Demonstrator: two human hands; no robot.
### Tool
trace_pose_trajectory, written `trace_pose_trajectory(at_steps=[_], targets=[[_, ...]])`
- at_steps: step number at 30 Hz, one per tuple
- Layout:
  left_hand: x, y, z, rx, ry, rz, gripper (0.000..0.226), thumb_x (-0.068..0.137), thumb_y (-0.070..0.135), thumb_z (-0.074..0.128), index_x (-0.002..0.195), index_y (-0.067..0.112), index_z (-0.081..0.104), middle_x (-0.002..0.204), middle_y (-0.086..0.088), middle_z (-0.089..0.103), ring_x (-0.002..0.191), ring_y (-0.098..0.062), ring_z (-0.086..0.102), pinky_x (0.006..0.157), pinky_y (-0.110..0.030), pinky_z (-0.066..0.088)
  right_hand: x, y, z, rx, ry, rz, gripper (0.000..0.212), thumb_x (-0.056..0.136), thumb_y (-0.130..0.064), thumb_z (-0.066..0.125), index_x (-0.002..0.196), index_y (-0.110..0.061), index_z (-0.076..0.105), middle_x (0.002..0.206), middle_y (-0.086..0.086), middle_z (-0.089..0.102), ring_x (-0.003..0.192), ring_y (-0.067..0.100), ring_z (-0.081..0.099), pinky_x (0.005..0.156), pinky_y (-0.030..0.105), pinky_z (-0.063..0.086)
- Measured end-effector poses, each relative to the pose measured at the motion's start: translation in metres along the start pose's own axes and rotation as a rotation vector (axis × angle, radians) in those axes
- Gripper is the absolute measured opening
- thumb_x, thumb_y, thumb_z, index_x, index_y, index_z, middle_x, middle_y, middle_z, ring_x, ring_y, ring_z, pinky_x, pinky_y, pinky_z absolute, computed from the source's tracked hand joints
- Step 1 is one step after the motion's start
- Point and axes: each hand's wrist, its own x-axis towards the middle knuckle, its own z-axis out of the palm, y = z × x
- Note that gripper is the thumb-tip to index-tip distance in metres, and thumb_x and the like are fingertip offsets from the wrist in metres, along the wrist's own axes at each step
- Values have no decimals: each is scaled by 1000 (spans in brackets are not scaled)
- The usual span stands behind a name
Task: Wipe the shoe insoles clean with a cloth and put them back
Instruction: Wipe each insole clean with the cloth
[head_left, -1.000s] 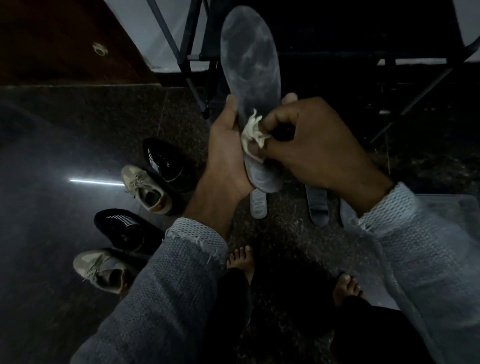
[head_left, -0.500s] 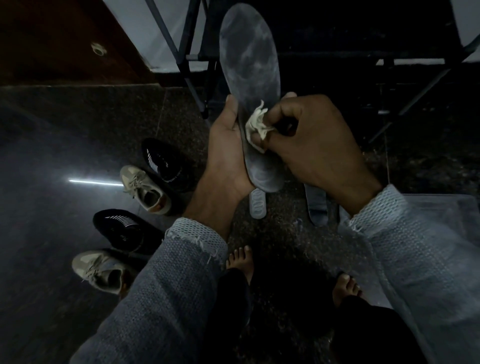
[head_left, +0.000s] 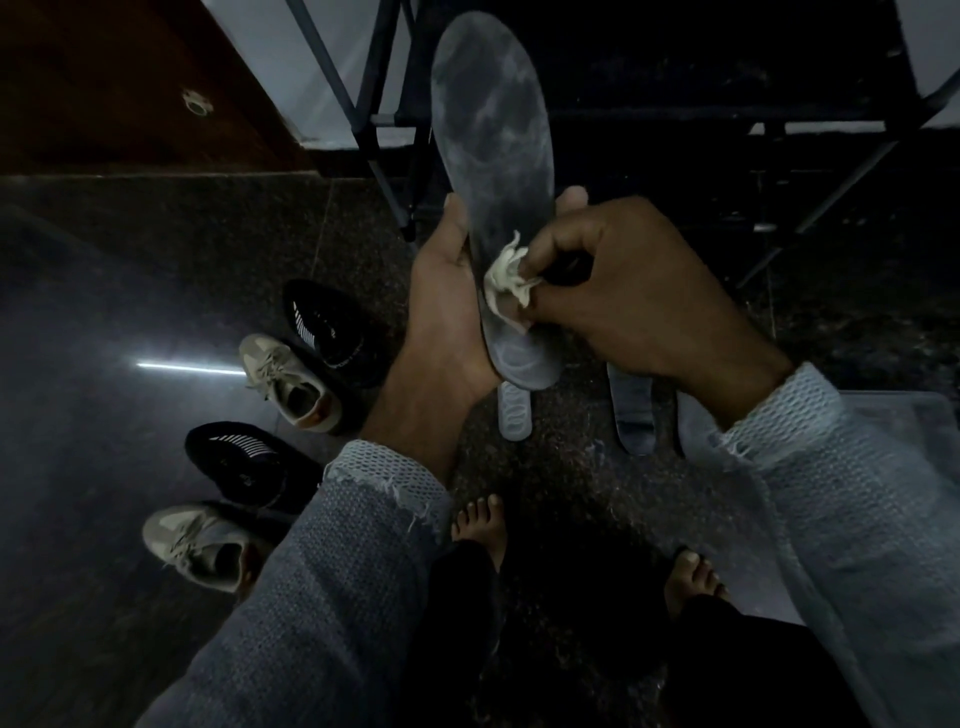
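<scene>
A long grey insole (head_left: 491, 130) with pale smudges stands upright in front of me, heel end down. My left hand (head_left: 447, 317) grips its lower half from the left, thumb along the edge. My right hand (head_left: 623, 296) pinches a small crumpled pale cloth (head_left: 506, 278) and presses it against the insole's lower middle. On the dark floor below lie two more insoles, a pale one (head_left: 514, 413) and a grey one (head_left: 634, 410), partly hidden by my hands.
Two beige sneakers (head_left: 288, 387) (head_left: 200, 545) and two black shoes (head_left: 332, 327) (head_left: 244, 462) sit on the floor at the left. A metal folding frame (head_left: 374, 124) stands behind the insole. A pale translucent box (head_left: 904, 431) is at the right. My bare feet (head_left: 480, 522) are below.
My right hand with the cloth has shifted slightly up and left along the insole and back down, rubbing it. The left hand keeps the insole nearly still.
</scene>
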Motion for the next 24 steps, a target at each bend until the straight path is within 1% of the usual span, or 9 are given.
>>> trace_pose_trajectory(at_steps=[3, 4, 9, 11, 14, 15, 21, 22, 24], targets=[[2, -1, 0, -26, -14, 0, 53, 100, 26, 10, 153, 22, 11, 159, -4, 19, 144, -32, 19, 116, -49, 14, -3, -7, -6, 10, -251, 2, 11, 75, -19, 81, 82, -22, 73, 84, -19, 68, 84, -10, 63, 78, 3, 45], [3, -2, 0, -29, -18, 0, 52, 101, 24, 14, 153, 22, 10, 159, -4, 18, 144, -32, 18, 116, -49, 14, -3, -6, -5, 11, -237, 2, 11, 75, -19, 80, 84, -21, 74, 85, -19, 69, 84, -9, 63, 78, 4, 46], [1, -1, -1, -40, -4, 3, 51, 102, 23, 16, 153, 21, 9, 159, -5, 17, 144, -33, 18, 115, -49, 13, 1, 5, 6, -63, 137, 4, 9, 79, -23, 77, 86, -20, 75, 86, -13, 71, 82, -2, 65, 75, 11, 50], [1, -1, -2, -36, -12, 6, 51, 102, 23, 16, 153, 21, 9, 159, -4, 17, 144, -33, 17, 115, -49, 13, 2, 4, 2, -69, 71, -6, 8, 78, -22, 78, 86, -19, 75, 86, -12, 71, 81, -3, 65, 73, 7, 48], [1, -1, -4, -40, -28, 7, 51, 102, 23, 15, 153, 21, 9, 159, -4, 16, 145, -33, 16, 116, -49, 12, -2, -4, -4, -27, -222, -9, 10, 76, -19, 79, 85, -19, 74, 84, -18, 69, 82, -8, 63, 73, 2, 43], [1, -1, -4, -39, -15, 6, 51, 102, 23, 16, 153, 21, 10, 159, -4, 17, 144, -32, 17, 115, -49, 13, -2, -5, -5, -16, -250, -8, 11, 76, -19, 80, 85, -20, 74, 83, -19, 69, 82, -9, 63, 73, 1, 43], [1, -3, -2, -44, -11, 15, 52, 102, 24, 15, 153, 20, 7, 159, -6, 16, 145, -33, 16, 116, -51, 12, 1, 4, 7, -73, 101, 15, 10, 79, -22, 78, 89, -19, 75, 90, -12, 72, 85, -2, 65, 77, 9, 49], [0, -3, -3, -38, -11, 18, 52, 102, 24, 15, 153, 19, 7, 159, -6, 16, 145, -34, 16, 116, -51, 12, 1, 3, 7, -68, 92, 6, 10, 79, -21, 78, 88, -19, 75, 88, -13, 71, 84, -3, 65, 76, 8, 48], [-2, -1, -4, -23, -10, 29, 52, 102, 23, 15, 153, 18, 7, 159, -7, 15, 145, -34, 15, 116, -51, 13, 0, -2, 3, -38, -37, -15, 9, 78, -19, 79, 86, -19, 75, 83, -17, 69, 82, -7, 64, 74, 4, 46]])
